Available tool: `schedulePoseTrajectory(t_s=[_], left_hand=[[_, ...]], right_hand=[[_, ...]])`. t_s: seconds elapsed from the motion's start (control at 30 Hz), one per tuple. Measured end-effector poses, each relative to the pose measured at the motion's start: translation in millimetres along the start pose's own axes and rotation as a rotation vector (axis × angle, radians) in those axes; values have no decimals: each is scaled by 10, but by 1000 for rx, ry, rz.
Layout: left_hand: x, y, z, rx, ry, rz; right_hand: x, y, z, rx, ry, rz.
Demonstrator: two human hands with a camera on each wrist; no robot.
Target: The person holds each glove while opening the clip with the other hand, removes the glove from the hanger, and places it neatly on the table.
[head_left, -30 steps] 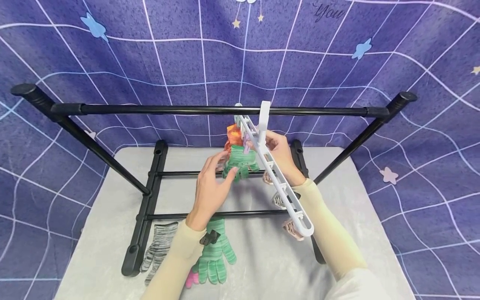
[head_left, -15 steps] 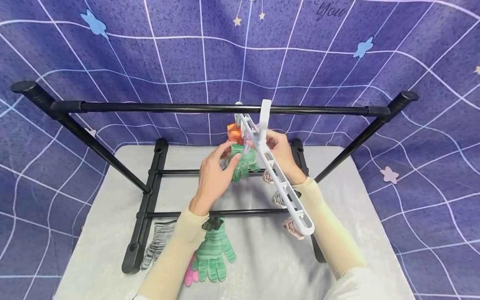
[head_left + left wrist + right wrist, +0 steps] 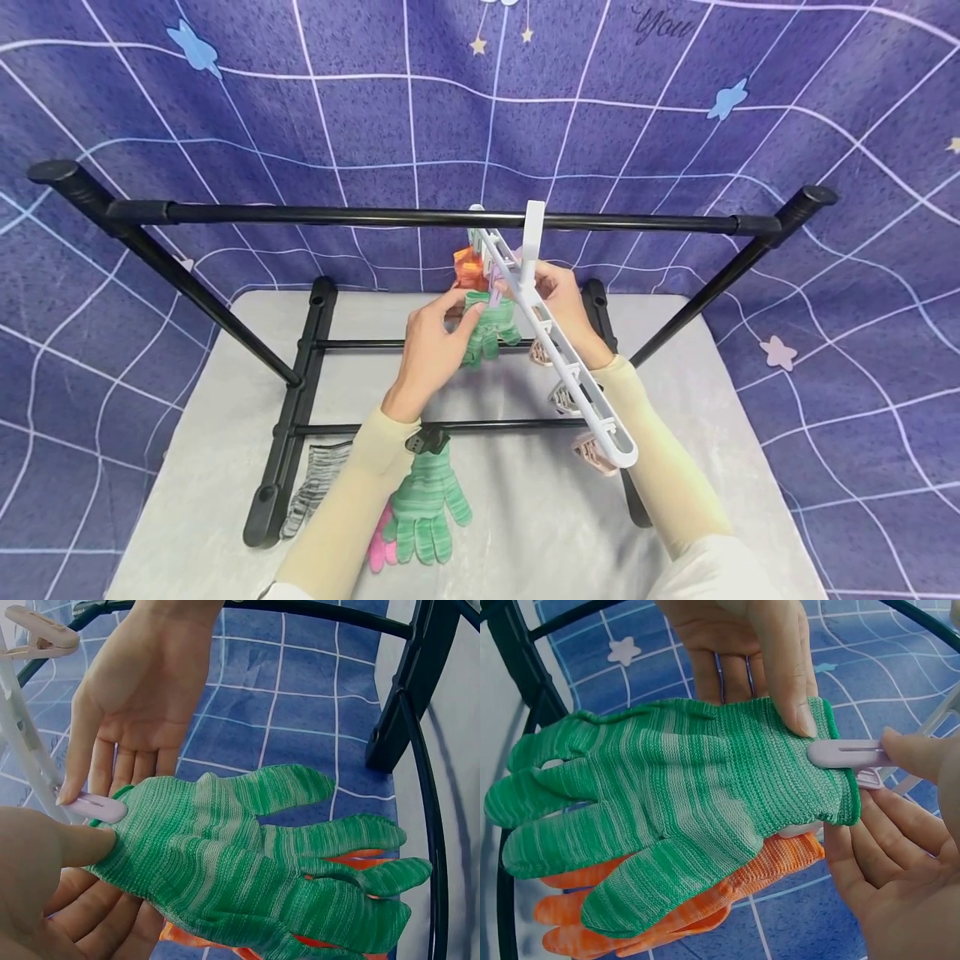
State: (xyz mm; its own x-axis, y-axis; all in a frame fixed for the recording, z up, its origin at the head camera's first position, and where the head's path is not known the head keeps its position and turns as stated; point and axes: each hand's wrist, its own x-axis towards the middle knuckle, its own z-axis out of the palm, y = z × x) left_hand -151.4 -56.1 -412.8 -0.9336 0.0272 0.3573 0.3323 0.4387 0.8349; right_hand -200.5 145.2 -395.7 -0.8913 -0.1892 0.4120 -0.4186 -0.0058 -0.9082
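A green striped knit glove (image 3: pixel 660 772) hangs below the white clip hanger (image 3: pixel 557 350), its fingers pointing away from the cuff. My left hand (image 3: pixel 433 346) pinches one side of the cuff, thumb on top and fingers beneath. With thumb and fingers, my right hand (image 3: pixel 568 312) grips a lilac clothespin (image 3: pixel 847 753) of the hanger, whose jaws overlap the middle of the cuff edge. Behind the green glove hangs an orange glove (image 3: pixel 697 907), partly hidden by it.
The hanger hooks over the top bar (image 3: pixel 337 216) of a black rack. Several empty clips, one pink (image 3: pixel 595 454), hang along its near end. On the table lie another green glove (image 3: pixel 429 504), a pink glove (image 3: pixel 381 546) and a grey striped glove (image 3: pixel 322 479), partly under the left forearm.
My left hand has moved slightly right and up, its thumb and fingers closing in on the glove's cuff. The right hand stays at the clothespin; the hanger's near end has swung slightly right.
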Motion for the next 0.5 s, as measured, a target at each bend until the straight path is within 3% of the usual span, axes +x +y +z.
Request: schedulePoseTrajectory(t_s=[0.5], left_hand=[[-2, -12, 9, -2, -1, 5]], right_hand=[[8, 8, -6, 71, 7, 15]])
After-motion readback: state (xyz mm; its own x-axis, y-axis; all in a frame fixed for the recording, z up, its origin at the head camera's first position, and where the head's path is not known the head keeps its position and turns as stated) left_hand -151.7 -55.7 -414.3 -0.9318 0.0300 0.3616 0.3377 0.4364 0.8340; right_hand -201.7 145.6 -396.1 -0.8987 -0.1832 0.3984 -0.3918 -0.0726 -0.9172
